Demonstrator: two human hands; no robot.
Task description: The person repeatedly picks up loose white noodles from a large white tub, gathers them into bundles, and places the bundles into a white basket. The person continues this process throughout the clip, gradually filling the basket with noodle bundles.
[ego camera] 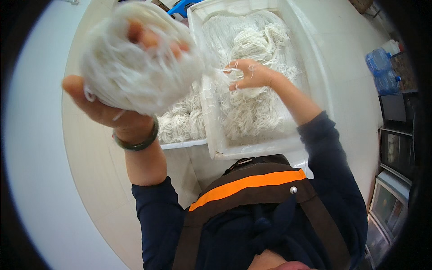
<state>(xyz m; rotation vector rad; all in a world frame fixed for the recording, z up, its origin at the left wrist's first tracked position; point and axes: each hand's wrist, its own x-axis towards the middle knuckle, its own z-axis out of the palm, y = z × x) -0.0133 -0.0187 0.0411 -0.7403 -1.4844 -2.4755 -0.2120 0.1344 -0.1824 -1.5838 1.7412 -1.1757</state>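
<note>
My left hand (111, 116), raised at the upper left, grips a large bundle of white noodles (138, 77). The bundle is blurred, and fingertips show through its strands. My right hand (253, 73) is over the long white plastic tub (216, 148), its fingers apart. A few loose strands cling around its fingertips. Beneath it, a heap of loose white noodles (253, 114) fills much of the tub. Left of the tub, a white tray (184, 144) holds noodles gathered into bundles (179, 125), partly hidden by my left hand and its load.
A pale wall or panel (37, 135) runs along the left. At right stand large blue water bottles (378, 62) and glass-fronted cabinets (396, 153). A blue plastic object (182, 7) is behind the tray. Light tiles (354, 111) cover the floor.
</note>
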